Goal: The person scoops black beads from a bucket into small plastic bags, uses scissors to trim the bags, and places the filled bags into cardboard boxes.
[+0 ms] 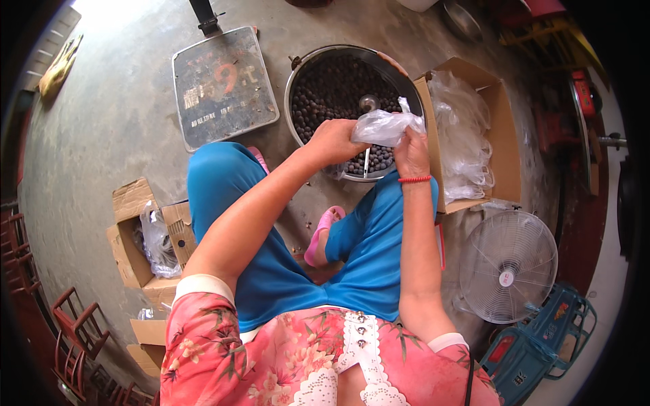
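A thin, crumpled plastic bag [383, 128] is stretched between my two hands above a round metal-rimmed tub [290, 101]. My left hand [336, 141] grips the bag's left end, its fingertips partly hidden by the plastic. On the right side, my right hand [412, 156] pinches the bag near its upper edge, with a red beaded bracelet on that wrist. Small dark round balls [325, 81], perhaps fruits or seeds, fill much of the tub. Among them rests a metal ladle [369, 103], the middle of its handle covered by the bag.
Right of the tub stands an open cardboard box [508, 147] with many plastic bags [459, 137]. A platform scale [223, 86] lies at upper left. Near my left knee is another open cardboard box [124, 248]. A fan [508, 269] and a blue cart-like vehicle [533, 345] are lower right.
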